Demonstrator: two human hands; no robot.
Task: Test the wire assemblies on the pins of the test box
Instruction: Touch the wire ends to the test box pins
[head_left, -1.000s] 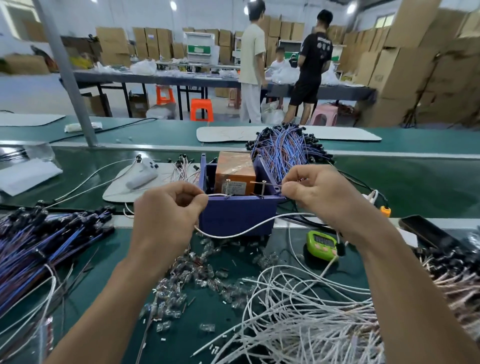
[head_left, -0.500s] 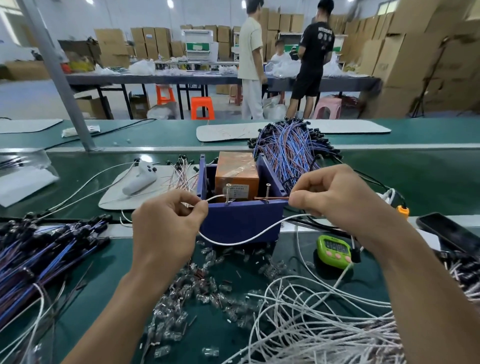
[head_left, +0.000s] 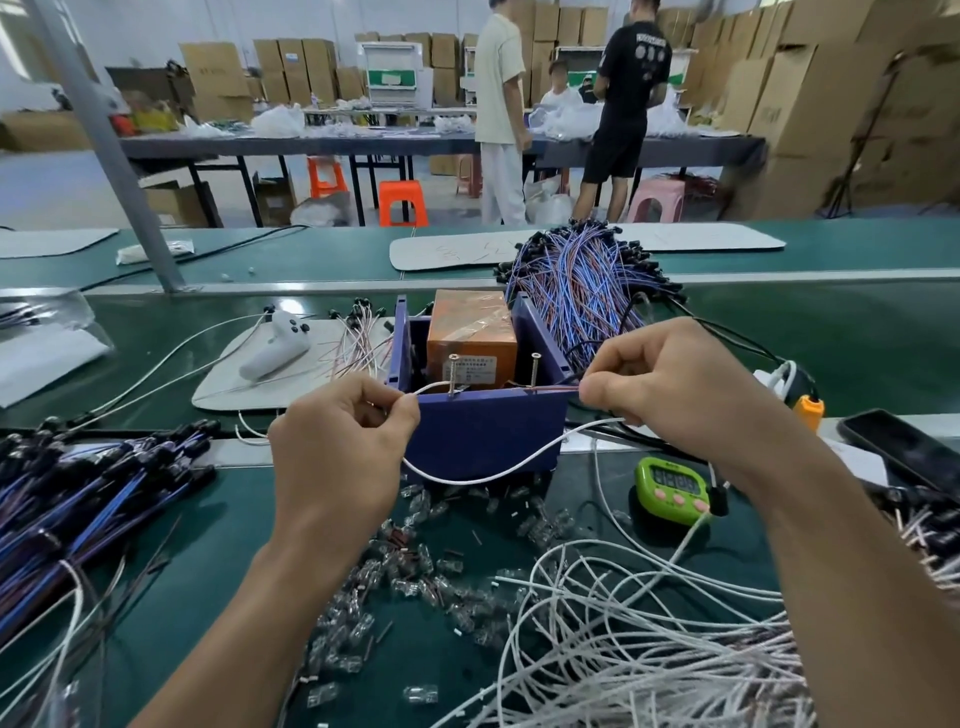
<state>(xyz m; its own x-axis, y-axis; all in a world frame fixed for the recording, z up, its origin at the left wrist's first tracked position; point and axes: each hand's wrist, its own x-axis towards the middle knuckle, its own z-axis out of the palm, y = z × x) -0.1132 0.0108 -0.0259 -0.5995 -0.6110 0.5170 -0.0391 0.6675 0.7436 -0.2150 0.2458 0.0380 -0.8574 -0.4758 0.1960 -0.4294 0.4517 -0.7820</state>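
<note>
The box sits centre. The left hand, at its 8 o'clock, and the right hand, at 3 o'clock, each pinch one end of a wire. Both ends have settled against the pins, so test contact looks made.

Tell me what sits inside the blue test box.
A taped orange block sits in the blue test box; two screw pins stand at its front wall. That wall hides the box's floor and the block's base.

Test box mid-bench; timer right, loose wires in front
</note>
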